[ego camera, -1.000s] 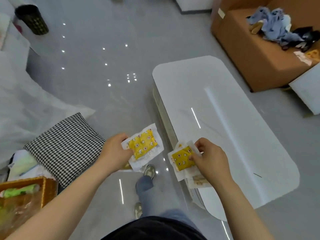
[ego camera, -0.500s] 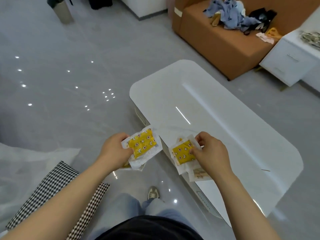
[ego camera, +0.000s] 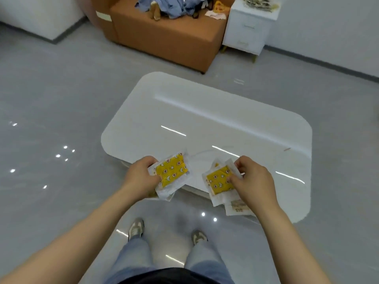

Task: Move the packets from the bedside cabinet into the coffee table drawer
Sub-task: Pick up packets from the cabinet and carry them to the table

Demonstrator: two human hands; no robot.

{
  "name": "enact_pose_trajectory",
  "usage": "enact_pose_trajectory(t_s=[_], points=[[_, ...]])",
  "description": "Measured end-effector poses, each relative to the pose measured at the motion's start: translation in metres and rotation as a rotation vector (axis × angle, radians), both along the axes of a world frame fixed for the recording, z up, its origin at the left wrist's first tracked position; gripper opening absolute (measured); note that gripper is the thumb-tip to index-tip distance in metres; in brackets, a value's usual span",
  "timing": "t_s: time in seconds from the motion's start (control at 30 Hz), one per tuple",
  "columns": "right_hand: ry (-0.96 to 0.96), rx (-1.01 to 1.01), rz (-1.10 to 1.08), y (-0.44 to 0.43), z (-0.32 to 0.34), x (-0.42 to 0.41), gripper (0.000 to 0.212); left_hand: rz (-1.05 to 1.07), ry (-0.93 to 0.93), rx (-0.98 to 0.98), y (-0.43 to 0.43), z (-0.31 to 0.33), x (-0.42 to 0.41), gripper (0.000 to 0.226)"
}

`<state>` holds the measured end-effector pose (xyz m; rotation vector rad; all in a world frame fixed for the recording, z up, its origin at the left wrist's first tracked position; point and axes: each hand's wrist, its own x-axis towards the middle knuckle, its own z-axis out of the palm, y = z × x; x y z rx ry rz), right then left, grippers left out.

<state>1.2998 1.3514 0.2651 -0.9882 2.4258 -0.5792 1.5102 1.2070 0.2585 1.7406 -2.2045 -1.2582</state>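
My left hand [ego camera: 141, 177] grips a small stack of white packets with yellow star-and-moon print [ego camera: 171, 172] by its left edge. My right hand [ego camera: 251, 179] pinches a second stack of the same yellow-printed packets [ego camera: 218, 181], with plainer white packets fanned out beneath. Both stacks hover over the near edge of the glossy white coffee table [ego camera: 205, 124]. No drawer of the table shows from this angle. The white bedside cabinet [ego camera: 248, 27] stands at the far right, with more packets on top [ego camera: 259, 2].
An orange sofa [ego camera: 164, 37] with a heap of clothes sits behind the coffee table. My two feet stand on the shiny grey floor [ego camera: 51, 99] just in front of the table's near edge. A white unit stands at the far left.
My view has swung round so the coffee table now lies square in front of me. Both hands keep their packets and sit over its near edge. The cushion and basket have left view.
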Motion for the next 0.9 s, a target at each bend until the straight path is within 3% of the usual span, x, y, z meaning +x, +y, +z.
enact_pose_trajectory(t_s=[0.3,0.9], points=[[-0.038,-0.023,-0.387,0.002,-0.032,0.073,0.017,-0.297,-0.003,0.051,-0.070,-0.051,0.006,0.016],[0.094,-0.108,-0.458,0.005,-0.243,0.043,0.017,-0.287,0.145,0.040,-0.082,-0.300,-0.045,0.020]])
